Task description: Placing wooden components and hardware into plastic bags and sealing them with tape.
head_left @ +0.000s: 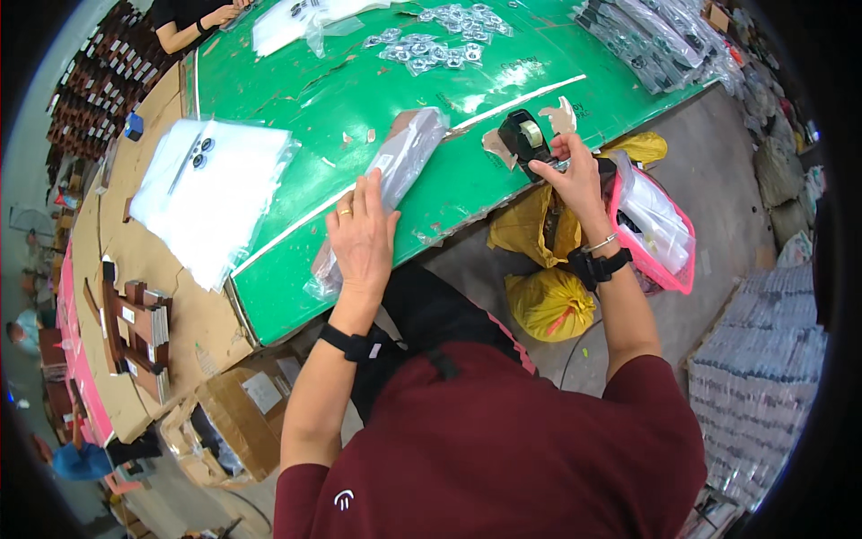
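Observation:
My left hand (364, 238) lies flat, fingers stretched, on a long brown piece in a clear plastic bag (409, 153). This package rests at a slant on the green tabletop (323, 108). At the table's near edge stands a black tape dispenser (519, 139) with a roll of tape in it. Beside its right end is my right hand (579, 180), thumb and fingers apart around that end. Whether a strip of tape touches the fingertips is too small to tell.
Flat clear bags (211, 193) with two black rings lie at left. Small bagged parts (440, 40) and wrapped packages (646, 40) lie farther back. Below the table edge are yellow bags (549, 301) and a pink basket (687, 260). Another person's arm (193, 31) reaches in at far left.

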A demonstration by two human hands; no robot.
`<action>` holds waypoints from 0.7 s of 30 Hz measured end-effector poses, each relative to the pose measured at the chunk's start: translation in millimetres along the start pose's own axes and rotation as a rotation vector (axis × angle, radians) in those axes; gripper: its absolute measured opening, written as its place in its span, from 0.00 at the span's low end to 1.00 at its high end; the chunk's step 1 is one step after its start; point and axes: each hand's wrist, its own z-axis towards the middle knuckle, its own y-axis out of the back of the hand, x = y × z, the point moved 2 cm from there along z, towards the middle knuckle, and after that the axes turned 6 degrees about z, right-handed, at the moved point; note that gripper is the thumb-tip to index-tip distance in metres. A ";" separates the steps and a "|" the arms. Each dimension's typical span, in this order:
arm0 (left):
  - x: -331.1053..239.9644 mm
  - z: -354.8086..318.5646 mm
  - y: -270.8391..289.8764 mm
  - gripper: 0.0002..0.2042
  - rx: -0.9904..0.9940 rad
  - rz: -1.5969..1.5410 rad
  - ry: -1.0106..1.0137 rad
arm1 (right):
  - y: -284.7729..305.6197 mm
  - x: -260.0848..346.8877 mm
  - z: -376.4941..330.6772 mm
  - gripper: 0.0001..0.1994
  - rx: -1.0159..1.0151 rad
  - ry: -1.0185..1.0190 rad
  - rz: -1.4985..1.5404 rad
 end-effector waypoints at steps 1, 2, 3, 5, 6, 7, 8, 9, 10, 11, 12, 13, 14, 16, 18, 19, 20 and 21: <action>-2.3 -1.1 -2.0 0.36 -0.024 0.006 0.003 | 1.5 5.0 2.4 0.26 0.005 0.009 -0.033; -3.4 -2.5 -3.6 0.33 -0.049 0.013 0.006 | 1.0 7.9 3.6 0.26 0.011 0.019 -0.066; -4.2 -3.3 -5.9 0.33 -0.049 0.015 0.002 | -0.6 7.1 5.1 0.26 0.008 0.017 -0.064; -3.6 -4.5 -8.9 0.27 -0.072 -0.008 0.010 | -6.0 -1.3 11.3 0.24 0.037 -0.165 0.073; -3.7 -4.4 -9.6 0.27 -0.073 -0.008 0.007 | -7.8 -7.3 13.1 0.24 0.034 -0.167 0.073; -3.5 -3.9 -10.3 0.25 -0.063 -0.004 0.011 | -10.2 -15.1 14.2 0.24 0.031 -0.212 0.161; -3.4 -3.3 -11.1 0.24 -0.054 0.000 0.016 | -10.7 -21.0 13.8 0.24 0.028 -0.258 0.247; -1.8 -3.6 -11.7 0.24 -0.053 0.003 0.017 | -10.2 -17.4 13.9 0.24 0.030 -0.257 0.250; -0.4 -3.6 -12.3 0.24 -0.059 0.002 0.016 | -8.0 -13.2 13.7 0.23 0.024 -0.245 0.195; 0.2 -4.2 -13.3 0.24 -0.063 0.000 0.013 | -5.0 -7.9 13.3 0.22 0.018 -0.234 0.138; -0.2 -7.9 -14.8 0.24 -0.061 0.000 0.015 | -0.5 0.7 11.7 0.22 0.021 -0.236 0.138; -0.7 -9.8 -16.6 0.24 -0.093 0.020 -0.003 | 4.3 10.4 12.2 0.21 0.020 -0.248 0.126; -1.1 -10.8 -18.0 0.24 -0.124 0.039 -0.021 | 6.8 15.3 10.9 0.20 0.019 -0.260 0.113; -2.1 -11.0 -19.3 0.25 -0.113 0.047 -0.025 | 18.1 0.8 -0.9 0.18 0.050 -0.289 0.286; -1.6 -12.0 -18.9 0.25 -0.102 0.059 -0.024 | 25.9 -12.7 -17.6 0.16 0.085 -0.314 0.463; -1.2 -12.0 -18.4 0.27 -0.087 0.019 -0.025 | 27.9 -17.0 -28.9 0.15 0.091 -0.360 0.593; -1.5 -11.7 -17.9 0.29 -0.072 -0.020 -0.025 | 29.3 -18.2 -39.2 0.13 0.097 -0.405 0.724; -2.1 -11.2 -16.9 0.29 -0.070 -0.021 -0.024 | 31.1 -13.9 -47.2 0.10 0.075 -0.441 0.769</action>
